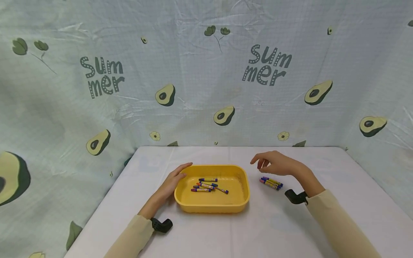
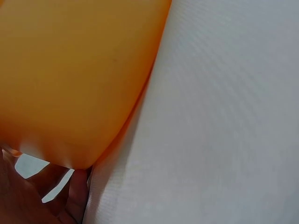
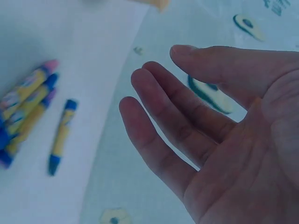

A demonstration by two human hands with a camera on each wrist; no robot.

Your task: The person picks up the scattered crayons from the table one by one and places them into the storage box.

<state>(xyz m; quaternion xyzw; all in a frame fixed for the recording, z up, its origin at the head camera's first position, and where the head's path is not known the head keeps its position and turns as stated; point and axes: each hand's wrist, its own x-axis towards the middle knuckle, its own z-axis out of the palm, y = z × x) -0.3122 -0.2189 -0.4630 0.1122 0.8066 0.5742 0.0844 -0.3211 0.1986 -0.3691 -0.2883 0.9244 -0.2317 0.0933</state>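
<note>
A yellow tray [image 1: 213, 206] sits mid-table and holds several crayons [image 1: 206, 185]. My left hand [image 1: 174, 181] rests against the tray's left rim with its fingers lying fairly straight along it. In the left wrist view the tray's outer wall [image 2: 70, 79] fills the frame, with my fingers [image 2: 70, 200] just below it. My right hand [image 1: 274, 164] hovers above the table to the right of the tray, fingers relaxed and holding nothing. A small pile of crayons [image 1: 271, 183] lies on the table under it. The right wrist view shows the bare palm [image 3: 210, 135] and those crayons [image 3: 28, 109].
The white table [image 1: 226, 233] is backed by an avocado-print cloth wall [image 1: 206, 79] on three sides. Black wrist camera mounts [image 1: 161, 225] [image 1: 295, 197] sit at both sleeves. One crayon [image 3: 60, 135] lies slightly apart from the pile.
</note>
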